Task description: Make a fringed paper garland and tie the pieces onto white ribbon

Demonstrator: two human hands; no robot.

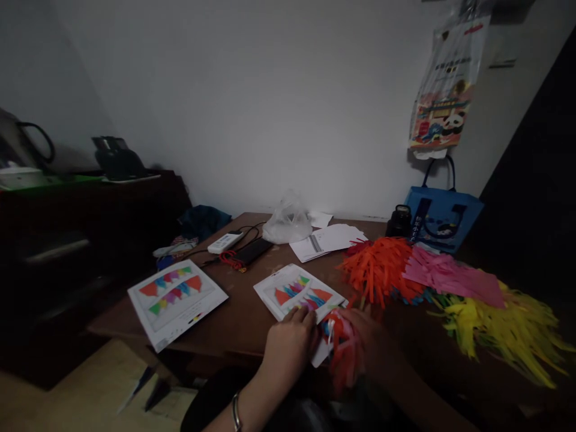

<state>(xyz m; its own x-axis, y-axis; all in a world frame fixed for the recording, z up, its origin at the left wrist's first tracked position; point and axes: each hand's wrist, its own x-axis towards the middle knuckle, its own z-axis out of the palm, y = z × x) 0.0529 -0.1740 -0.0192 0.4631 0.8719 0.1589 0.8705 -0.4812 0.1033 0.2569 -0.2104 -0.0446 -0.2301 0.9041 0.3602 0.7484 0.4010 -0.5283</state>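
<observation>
A bunch of fringed paper tassels (348, 354), red, pink and some blue, hangs over the table's front edge, with a clear shine like plastic on its left side. My right hand (366, 336) is closed around the bunch from the right; its fingers are partly dark and blurred. On the left side, my left hand (290, 339) has curled fingers against the bunch and over the near edge of a printed card (292, 288) showing a tassel garland. What its fingertips pinch is hidden. A white corner sticks out below that hand.
Another printed card (177, 300) lies left. Orange tassels (380, 267), pink tassels (450, 273) and yellow tassels (508, 327) are heaped right. Behind are white cards (333, 240), a plastic bag (288, 222), a power strip (225, 242), a black bottle (399, 221) and a blue bag (443, 216).
</observation>
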